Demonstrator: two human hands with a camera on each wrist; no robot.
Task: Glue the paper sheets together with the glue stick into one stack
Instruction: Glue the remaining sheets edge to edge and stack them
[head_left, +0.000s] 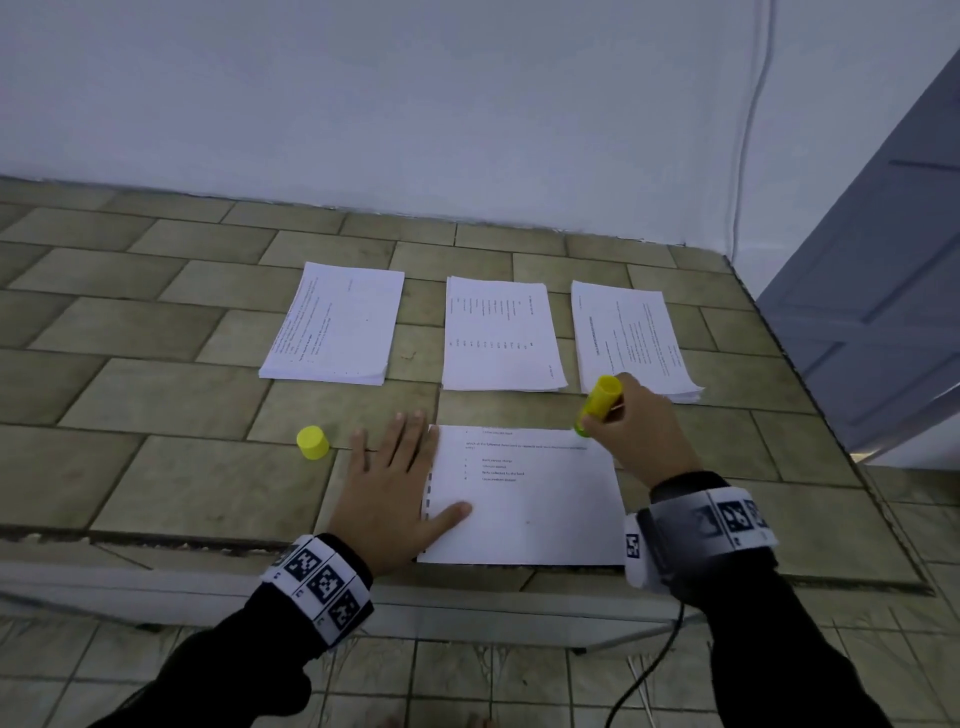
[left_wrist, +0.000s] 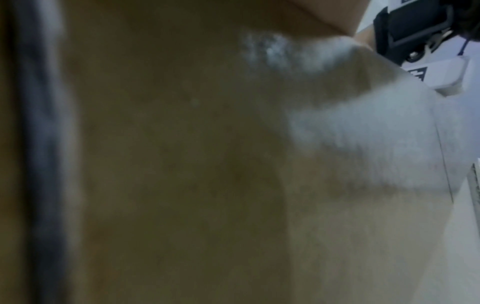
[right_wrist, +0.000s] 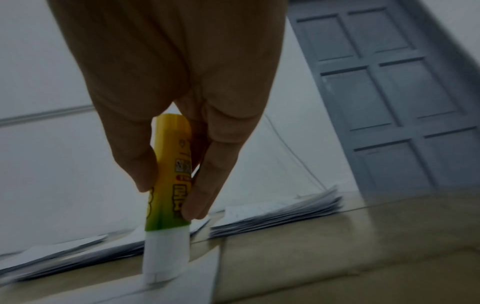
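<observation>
Nearest the camera, a single printed sheet (head_left: 524, 499) lies at the front edge of the tiled counter (head_left: 156, 322), its near edge just at the lip. The left hand (head_left: 395, 488) lies spread flat across the sheet's left edge, fingers straight and thumb out on the paper, most likely pinning it so it will not slide under the glue. The left wrist view is too blurred to add anything. The right hand (head_left: 639, 431) pinches the glue stick (head_left: 600, 402) between thumb and fingers, tilted with its open end down. In the right wrist view the white tip (right_wrist: 165, 255) meets the sheet at its far right corner, which looks like a good place to begin a stroke along the edge.

One yellow cap (head_left: 312, 442) stands on the counter just left of the left hand, apart from the paper, probably set aside within reach for recapping.

Farther back toward the wall are three piles of printed paper in a row: the left pile (head_left: 335, 325), the middle pile (head_left: 501, 335) and the right pile (head_left: 634, 340). They are probably the supply for the stack. The right hand is just in front of the right pile.
</observation>
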